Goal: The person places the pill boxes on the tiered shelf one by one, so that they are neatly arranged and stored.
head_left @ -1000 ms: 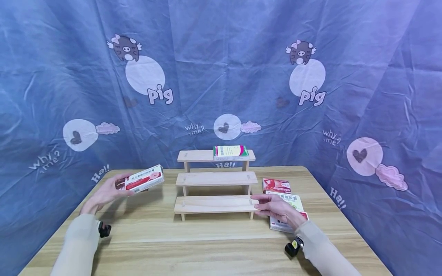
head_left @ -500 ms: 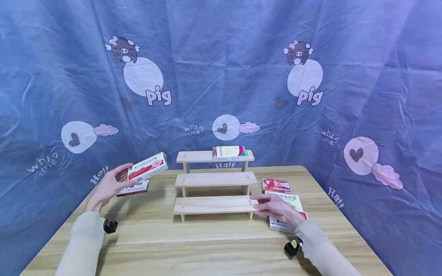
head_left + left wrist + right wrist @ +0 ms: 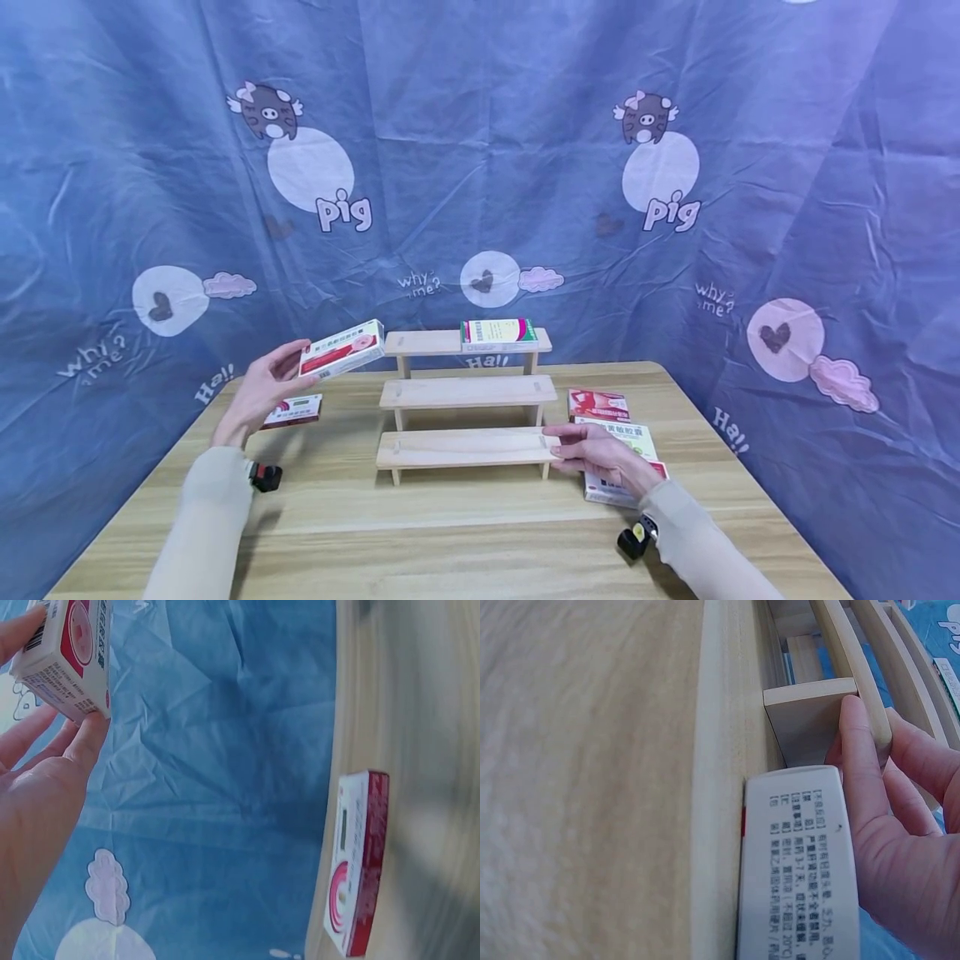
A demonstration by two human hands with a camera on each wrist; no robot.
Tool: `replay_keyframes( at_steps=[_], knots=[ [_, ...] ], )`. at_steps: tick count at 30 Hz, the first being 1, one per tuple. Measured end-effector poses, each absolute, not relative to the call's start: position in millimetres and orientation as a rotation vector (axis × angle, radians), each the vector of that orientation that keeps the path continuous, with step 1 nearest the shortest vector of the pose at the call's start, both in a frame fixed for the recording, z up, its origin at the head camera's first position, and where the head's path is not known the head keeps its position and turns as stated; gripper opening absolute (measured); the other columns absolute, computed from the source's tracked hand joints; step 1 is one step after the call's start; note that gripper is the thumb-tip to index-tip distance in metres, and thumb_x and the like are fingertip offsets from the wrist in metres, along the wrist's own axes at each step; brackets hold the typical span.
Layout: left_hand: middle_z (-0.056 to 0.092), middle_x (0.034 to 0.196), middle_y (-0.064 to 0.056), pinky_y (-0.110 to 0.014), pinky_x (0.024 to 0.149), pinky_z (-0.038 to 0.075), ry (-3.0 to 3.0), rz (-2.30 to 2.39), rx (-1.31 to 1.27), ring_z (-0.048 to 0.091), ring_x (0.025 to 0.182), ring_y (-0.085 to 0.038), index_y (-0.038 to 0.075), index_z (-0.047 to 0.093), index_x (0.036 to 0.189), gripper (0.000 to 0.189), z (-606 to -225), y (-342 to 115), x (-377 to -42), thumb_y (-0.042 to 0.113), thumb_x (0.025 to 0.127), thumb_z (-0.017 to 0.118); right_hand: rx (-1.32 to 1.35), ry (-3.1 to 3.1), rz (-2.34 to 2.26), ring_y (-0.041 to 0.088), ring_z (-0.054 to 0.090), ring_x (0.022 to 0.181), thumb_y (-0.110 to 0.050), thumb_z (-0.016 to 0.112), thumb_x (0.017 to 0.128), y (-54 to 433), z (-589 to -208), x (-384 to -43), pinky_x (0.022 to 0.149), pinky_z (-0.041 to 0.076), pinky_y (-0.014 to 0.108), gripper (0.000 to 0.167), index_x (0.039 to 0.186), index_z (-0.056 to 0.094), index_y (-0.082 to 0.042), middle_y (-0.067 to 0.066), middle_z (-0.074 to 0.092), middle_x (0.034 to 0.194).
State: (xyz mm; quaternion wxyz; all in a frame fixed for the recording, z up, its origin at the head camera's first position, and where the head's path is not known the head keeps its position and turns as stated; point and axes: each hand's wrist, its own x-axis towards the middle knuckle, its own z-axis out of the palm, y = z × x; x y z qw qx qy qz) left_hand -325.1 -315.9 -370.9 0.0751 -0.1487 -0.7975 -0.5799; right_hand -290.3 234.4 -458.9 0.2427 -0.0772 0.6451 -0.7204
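Note:
My left hand [image 3: 264,385] grips a white and red medicine box [image 3: 342,348] by its left end, raised and tilted, its far end near the left end of the top shelf. In the left wrist view, thumb and fingers hold that box [image 3: 66,656] from opposite sides. My right hand [image 3: 596,454] pinches the right end of the lowest step on a three-tier wooden stand [image 3: 465,447]; the right wrist view shows thumb and fingers around the board's edge [image 3: 874,724]. A green and white medicine box [image 3: 499,333] lies on the top tier, toward the right.
Another red and white box [image 3: 294,411] lies on the table below my left hand. Right of the stand are a red box [image 3: 598,405], a white and green box [image 3: 633,437] and a white box [image 3: 609,492] partly behind my right hand. A blue curtain [image 3: 480,167] encloses the table.
My left hand has lifted its medicine box and carried it rightward toward the top shelf, uncovering the red and white box beneath. My right hand has stayed on the lowest step.

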Motion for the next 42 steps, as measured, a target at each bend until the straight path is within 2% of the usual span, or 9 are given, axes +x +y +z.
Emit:
replay_keyframes(
  at_steps=[5,12,17,24,30,35,37,42],
  knots=[
    [0.033,0.152,-0.031,-0.005,0.096,0.043,-2.342,-1.790,-0.477,0.045,0.134,-0.011,-0.005,0.031,0.149,0.078,-366,-307,-330,0.008,0.085,0.075,-0.222,1.750,-1.979,0.017,0.068,0.095,0.009,0.053,0.094,234,-459,-290,0.088,0.059,0.032,0.050,0.142,0.039,0.013,0.012,0.061,0.115],
    [0.033,0.151,-0.032,-0.006,0.096,0.044,-2.326,-1.811,-0.517,0.047,0.130,-0.005,-0.007,0.030,0.149,0.077,-365,-299,-335,0.005,0.086,0.073,-0.219,1.756,-1.973,0.017,0.069,0.095,0.008,0.054,0.093,234,-458,-289,0.089,0.059,0.033,0.052,0.143,0.037,0.012,0.011,0.062,0.115],
    [0.032,0.153,-0.030,-0.007,0.098,0.043,-2.320,-1.832,-0.542,0.043,0.138,-0.016,-0.007,0.029,0.149,0.079,-364,-291,-340,0.005,0.086,0.073,-0.217,1.751,-1.977,0.017,0.069,0.095,0.008,0.055,0.093,235,-456,-288,0.089,0.059,0.032,0.054,0.143,0.036,0.013,0.011,0.062,0.114],
    [0.035,0.154,-0.026,-0.010,0.097,0.046,-2.346,-1.869,-0.575,0.040,0.140,-0.030,-0.004,0.030,0.150,0.079,-359,-274,-348,0.004,0.085,0.074,-0.227,1.736,-1.991,0.019,0.069,0.097,0.009,0.054,0.093,237,-455,-290,0.090,0.058,0.033,0.054,0.144,0.036,0.013,0.011,0.063,0.112],
    [0.039,0.152,-0.024,-0.012,0.094,0.050,-2.361,-1.865,-0.592,0.050,0.132,-0.021,-0.003,0.032,0.150,0.078,-357,-261,-353,0.003,0.084,0.074,-0.232,1.727,-1.991,0.020,0.069,0.097,0.009,0.053,0.093,237,-457,-291,0.091,0.058,0.033,0.053,0.143,0.037,0.012,0.011,0.064,0.112],
    [0.037,0.153,-0.024,-0.012,0.095,0.048,-2.351,-1.889,-0.646,0.038,0.140,-0.036,-0.003,0.035,0.148,0.075,-359,-250,-357,-0.001,0.084,0.073,-0.233,1.723,-1.984,0.018,0.069,0.097,0.008,0.054,0.094,236,-457,-291,0.089,0.058,0.032,0.053,0.143,0.037,0.012,0.010,0.064,0.113],
    [0.035,0.154,-0.025,-0.012,0.096,0.047,-2.348,-1.887,-0.665,0.035,0.141,-0.039,-0.003,0.034,0.148,0.075,-359,-246,-358,-0.001,0.084,0.072,-0.229,1.719,-1.984,0.018,0.069,0.097,0.008,0.055,0.093,236,-458,-291,0.089,0.058,0.031,0.053,0.143,0.038,0.012,0.010,0.064,0.113],
    [0.039,0.150,-0.028,-0.015,0.094,0.051,-2.359,-1.848,-0.709,0.039,0.138,-0.042,-0.004,0.035,0.148,0.073,-356,-238,-364,0.001,0.086,0.072,-0.241,1.721,-1.977,0.018,0.069,0.098,0.007,0.057,0.093,236,-459,-292,0.088,0.058,0.031,0.054,0.143,0.037,0.012,0.011,0.063,0.114]
  ],
)
